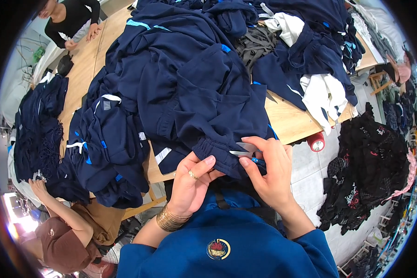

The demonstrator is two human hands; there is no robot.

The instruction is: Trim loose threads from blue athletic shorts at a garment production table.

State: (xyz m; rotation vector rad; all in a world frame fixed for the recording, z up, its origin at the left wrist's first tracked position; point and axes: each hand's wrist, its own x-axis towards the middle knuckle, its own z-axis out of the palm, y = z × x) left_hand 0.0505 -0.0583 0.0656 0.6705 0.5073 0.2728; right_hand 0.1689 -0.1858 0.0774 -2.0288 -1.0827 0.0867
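My left hand (190,183) pinches the elasticated hem of a navy garment (208,106), thumb on top and fingers closed beneath the fabric; a ring and a stack of gold bangles (170,218) mark this hand and wrist. My right hand (268,173) is closed around a small pair of thread snips (246,149) with a blue grip, their metal blades lying on the hem just beside my left thumb. The garment drapes over the near edge of the wooden bench (294,121) and hangs down to my hands, so the bench edge there is hidden. Behind it rises a large heap of navy garments (171,60) with light blue trim, which covers most of the bench top (only strips of bare wood show at the left and right). White garments (324,95) and a grey one (257,44) lie mixed into the heap on the right. A red spool-like cylinder (317,142) sits below the bench edge at right; past it a pile of black printed clothing (368,162) lies on the floor. To my left a person in brown (65,236) reaches toward another navy stack (37,125); a person in black (72,21) leans on the far corner.
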